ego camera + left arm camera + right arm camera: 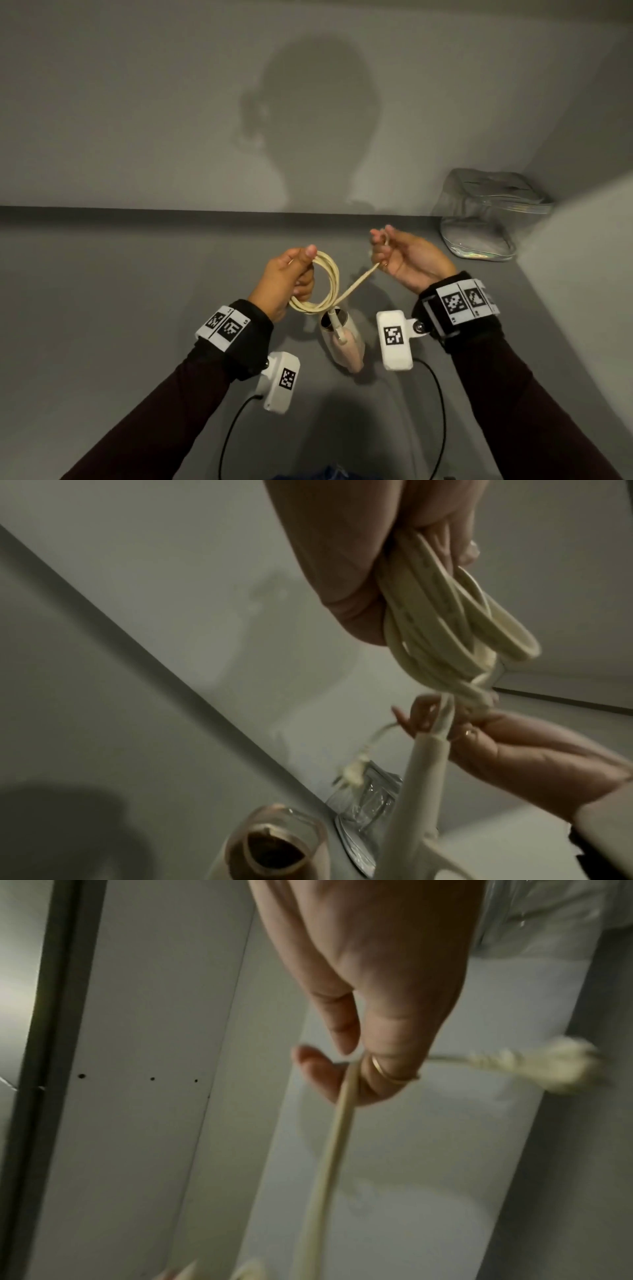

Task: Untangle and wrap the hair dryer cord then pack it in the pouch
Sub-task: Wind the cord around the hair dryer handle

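My left hand (286, 281) is curled around a coil of cream cord (325, 284), thumb pressed over the top of the loops and fingers wrapped through them from below. The left wrist view shows several loops bunched against my palm and hanging down from the grip. From the bottom of the coil one straight run of cord climbs to my right hand (402, 262), which is turned palm up with the cord pinched between thumb and fingers; the remaining fingers are loosely bent. In the right wrist view the cord passes under my ring finger, which wears a thin gold ring (387, 1070), and the plug (561, 1066) sticks out past the hand, blurred. Both hands are raised above the grey counter (120, 308).

The hair dryer (342, 342), pale pink, is directly below and between my hands, its cord end pointing up toward the coil; I cannot tell whether it rests on the counter or hangs from the cord. The clear plastic pouch (486, 212) stands in the far right corner of the counter, against the wall and well apart from the dryer and from my hands. I cannot tell whether its top is open.
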Motion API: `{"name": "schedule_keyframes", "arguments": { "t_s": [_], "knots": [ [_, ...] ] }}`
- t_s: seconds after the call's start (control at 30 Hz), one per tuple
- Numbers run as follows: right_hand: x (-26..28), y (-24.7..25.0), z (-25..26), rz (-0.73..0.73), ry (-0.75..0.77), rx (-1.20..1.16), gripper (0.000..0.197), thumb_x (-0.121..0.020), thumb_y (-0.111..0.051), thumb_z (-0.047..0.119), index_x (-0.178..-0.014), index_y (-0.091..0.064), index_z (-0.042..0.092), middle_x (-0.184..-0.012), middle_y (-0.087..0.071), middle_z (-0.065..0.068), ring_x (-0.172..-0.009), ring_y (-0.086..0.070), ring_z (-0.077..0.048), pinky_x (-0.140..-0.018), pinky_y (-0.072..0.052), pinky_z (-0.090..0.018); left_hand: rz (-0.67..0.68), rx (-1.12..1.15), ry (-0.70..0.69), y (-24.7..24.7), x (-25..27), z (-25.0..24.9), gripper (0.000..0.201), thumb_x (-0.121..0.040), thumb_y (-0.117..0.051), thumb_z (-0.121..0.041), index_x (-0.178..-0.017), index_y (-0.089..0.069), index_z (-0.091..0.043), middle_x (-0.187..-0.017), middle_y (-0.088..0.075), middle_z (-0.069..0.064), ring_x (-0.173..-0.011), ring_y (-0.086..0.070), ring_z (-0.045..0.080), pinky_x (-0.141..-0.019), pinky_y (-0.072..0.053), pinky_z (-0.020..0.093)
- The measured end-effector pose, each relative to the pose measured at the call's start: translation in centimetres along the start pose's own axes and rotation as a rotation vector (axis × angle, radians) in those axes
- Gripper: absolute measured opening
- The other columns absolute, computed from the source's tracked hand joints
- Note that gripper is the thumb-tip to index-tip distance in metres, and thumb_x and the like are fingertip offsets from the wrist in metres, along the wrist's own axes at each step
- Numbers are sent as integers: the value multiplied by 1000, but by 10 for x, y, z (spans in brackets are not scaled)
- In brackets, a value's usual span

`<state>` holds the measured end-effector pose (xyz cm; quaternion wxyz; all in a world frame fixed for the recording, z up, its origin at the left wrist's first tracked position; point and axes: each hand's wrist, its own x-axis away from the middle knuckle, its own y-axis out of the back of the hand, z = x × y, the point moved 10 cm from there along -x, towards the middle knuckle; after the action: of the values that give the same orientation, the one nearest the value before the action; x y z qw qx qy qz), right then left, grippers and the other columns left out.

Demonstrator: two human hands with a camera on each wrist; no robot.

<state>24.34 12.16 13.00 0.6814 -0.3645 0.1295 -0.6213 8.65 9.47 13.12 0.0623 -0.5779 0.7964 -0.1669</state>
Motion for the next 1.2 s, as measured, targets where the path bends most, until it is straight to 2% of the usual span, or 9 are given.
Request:
{"name": "schedule_keyframes", "arguments": {
  "t_s": [0.1,0.23,0.33,0.43,0.53,0.67,0.93,1.07,1.2],
  "knots": [
    [-6,24,32,-98,121,-15,15,-81,-51,21,-72,-45,10,-51,-55,1,-34,-39,-5,-37,-37,-15,31,-25,40,0,3,1,27,-84,-47,-33,-64,-42,-15,-39,-30,-9,-30,-23,5,-34,-23,13],
    [1,52,75,-268,266,158,21,-96,-33,23,-79,-45,19,-52,-48,6,-30,-26,-3,-29,-23,-13,20,-44,48,6,5,0,27,-78,-49,-37,-64,-43,-15,-40,-31,-9,-31,-24,5,-33,-25,13],
    [7,35,75,-291,323,684,22,-96,-37,22,-87,-56,26,-62,-40,2,-30,-24,-1,-31,-20,-10,21,-63,33,1,1,-3,27,-86,-45,-32,-65,-43,-15,-40,-32,-9,-31,-25,4,-34,-26,13],
    [7,1,32,-61,260,1078,28,-91,-49,8,-117,-57,12,-78,-57,2,-47,-49,5,-46,-38,-6,33,-82,34,-12,-5,1,30,-93,-39,-28,-66,-45,-16,-41,-33,-10,-31,-27,4,-34,-28,13],
    [8,-6,-10,160,125,1014,29,-84,-57,8,-113,-59,13,-95,-70,7,-83,-60,4,-76,-46,-9,0,-136,10,-16,-9,0,30,-93,-39,-29,-68,-49,-17,-48,-38,-7,-32,-29,4,-34,-30,16],
    [9,-3,-18,157,88,907,29,-70,-50,17,-95,-65,12,-76,-67,6,-68,-56,2,-56,-38,-8,-89,-241,-28,-14,-12,-5,30,-94,-38,-31,-68,-46,-17,-55,-35,1,-32,-33,4,-36,-36,16],
    [7,-7,-19,119,153,864,30,-91,-34,-3,-88,-60,11,-64,-47,-3,-49,-50,6,-53,-37,-4,-113,-227,36,-10,-19,11,40,-92,-33,-45,-97,-55,-12,-91,-57,-2,-38,-40,3,-49,-40,26],
    [8,-13,-22,123,154,847,25,-90,-39,0,-105,-59,-6,-80,-60,-7,-60,-56,7,-59,-41,-4,-99,-291,-7,-16,-20,7,38,-93,-32,-43,-92,-58,-14,-80,-61,3,-39,-48,2,-49,-43,23],
    [12,-9,-20,94,136,596,23,-82,-41,8,-85,-64,7,-63,-66,10,-60,-56,-2,-57,-43,-12,-78,-311,-7,-23,-21,7,38,-93,-31,-41,-88,-58,-15,-73,-61,2,-52,-55,8,-51,-47,21]
  ]
}}
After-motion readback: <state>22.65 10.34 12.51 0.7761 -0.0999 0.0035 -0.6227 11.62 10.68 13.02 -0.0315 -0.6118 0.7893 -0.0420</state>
